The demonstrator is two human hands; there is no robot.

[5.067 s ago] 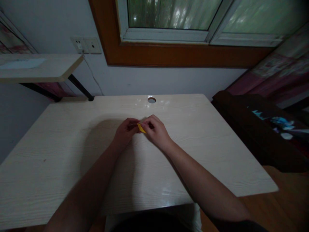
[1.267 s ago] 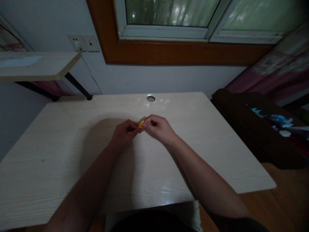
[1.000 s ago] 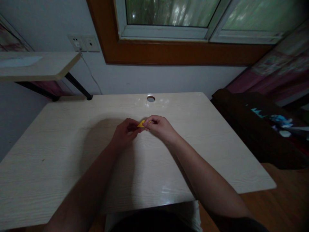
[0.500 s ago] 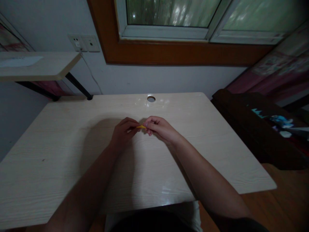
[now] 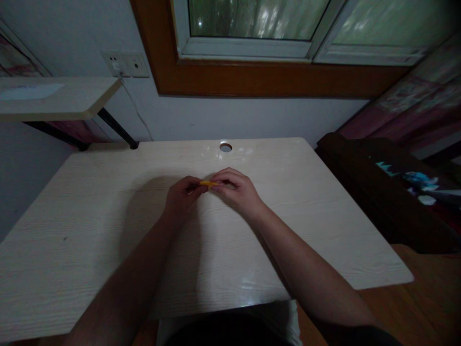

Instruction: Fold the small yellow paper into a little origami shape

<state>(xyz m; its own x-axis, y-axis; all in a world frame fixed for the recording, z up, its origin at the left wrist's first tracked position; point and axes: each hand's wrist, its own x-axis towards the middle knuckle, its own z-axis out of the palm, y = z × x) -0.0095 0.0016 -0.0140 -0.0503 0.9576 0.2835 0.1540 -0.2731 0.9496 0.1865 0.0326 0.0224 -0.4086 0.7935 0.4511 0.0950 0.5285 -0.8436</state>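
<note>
A small yellow folded piece (image 5: 209, 183), likely paper though its exact kind is hard to make out, is held between both hands just above the middle of the desk (image 5: 230, 250). My left hand (image 5: 183, 194) is closed, pinching its left end between thumb and fingers. From the other side, my right hand (image 5: 236, 190) grips the right end, thumb below and fingers curled over the top. The fingertips hide part of the piece.
A raised shelf (image 5: 104, 93) on black legs stands at the back left, with a white sheet (image 5: 32, 91) on it. Near the desk's back edge is a round cable hole (image 5: 225, 148). Dark furniture (image 5: 378, 192) bearing blue items stands to the right.
My right hand has shifted slightly up and left, its fingers now curled over the piece. The yellow piece sits a little higher and shows more of its surface. My left hand has barely moved.
</note>
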